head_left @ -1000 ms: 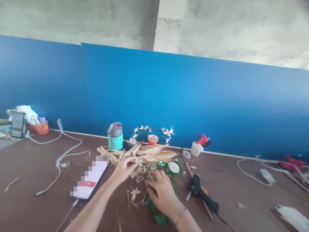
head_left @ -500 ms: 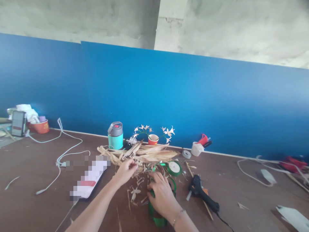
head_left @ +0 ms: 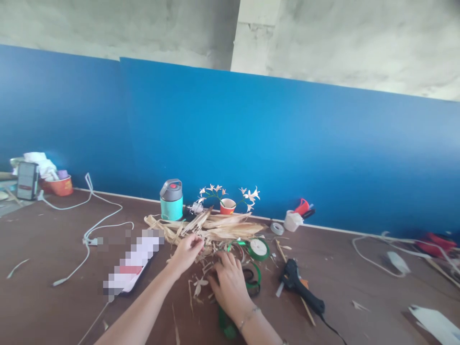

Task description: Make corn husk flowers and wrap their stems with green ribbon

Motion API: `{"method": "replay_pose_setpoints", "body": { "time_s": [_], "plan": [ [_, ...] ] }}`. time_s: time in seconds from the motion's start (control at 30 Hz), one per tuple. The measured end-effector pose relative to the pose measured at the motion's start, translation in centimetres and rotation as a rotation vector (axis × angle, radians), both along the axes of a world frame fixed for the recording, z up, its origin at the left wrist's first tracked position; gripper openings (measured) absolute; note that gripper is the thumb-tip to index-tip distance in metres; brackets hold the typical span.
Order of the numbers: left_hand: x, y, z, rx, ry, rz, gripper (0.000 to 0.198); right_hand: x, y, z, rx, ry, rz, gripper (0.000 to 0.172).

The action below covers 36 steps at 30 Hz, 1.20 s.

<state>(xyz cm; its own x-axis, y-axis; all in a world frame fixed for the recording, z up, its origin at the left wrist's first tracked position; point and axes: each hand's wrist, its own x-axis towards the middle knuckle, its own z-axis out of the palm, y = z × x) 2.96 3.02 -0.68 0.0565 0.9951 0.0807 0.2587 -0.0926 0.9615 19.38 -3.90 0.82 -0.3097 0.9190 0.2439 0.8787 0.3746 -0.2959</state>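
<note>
My left hand (head_left: 188,251) is raised over the scraps, with thumb and fingertips pinched together. Whatever they hold, if anything, is too small to name. My right hand (head_left: 229,282) reaches low over the table, fingers stretched forward and thumb apart, near the dry husk scraps (head_left: 206,266). I see nothing held in it. A pale husk flower (head_left: 200,286) lies between the two forearms. Green ribbon (head_left: 227,326) is partly hidden under my right wrist, and a roll of green ribbon (head_left: 258,248) lies beyond that hand. Long dry husks (head_left: 230,225) are spread behind both hands.
A black glue gun (head_left: 302,287) lies on the right, its cord running forward. A phone (head_left: 134,268) is at left. Behind stand a turquoise flask (head_left: 171,206), a paper cup (head_left: 227,207) with flower stems and a white container (head_left: 293,221). White cables (head_left: 104,223) cross the table.
My right hand has shifted slightly left and forward, away from the green ribbon, and its fingers reach further out. The left hand stays pinched in almost the same place.
</note>
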Motion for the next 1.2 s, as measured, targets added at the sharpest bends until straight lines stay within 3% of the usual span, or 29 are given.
{"method": "replay_pose_setpoints", "body": {
  "time_s": [0.33, 0.6, 0.77, 0.97, 1.2],
  "plan": [
    [-0.3, 0.3, -0.3, -0.023, -0.107, 0.090, 0.021, 0.4, 0.3, -0.4, -0.001, -0.064, 0.042, 0.021],
    [-0.3, 0.2, -0.3, -0.028, -0.142, 0.107, 0.021, 2.5, -0.4, 0.3, -0.024, 0.014, 0.012, 0.012],
    [-0.3, 0.5, -0.6, -0.023, -0.149, 0.110, 0.023, 1.6, -0.1, 0.2, -0.007, -0.048, 0.032, 0.013],
    [-0.3, 0.6, -0.7, -0.020, -0.145, 0.102, 0.025, -0.2, -0.2, 1.0, -0.048, -0.272, 0.058, 0.030],
    [-0.1, 0.5, -0.6, -0.014, -0.139, 0.090, 0.029, 1.0, -0.4, 0.6, -0.033, -0.168, 0.054, 0.027]
  ]
}}
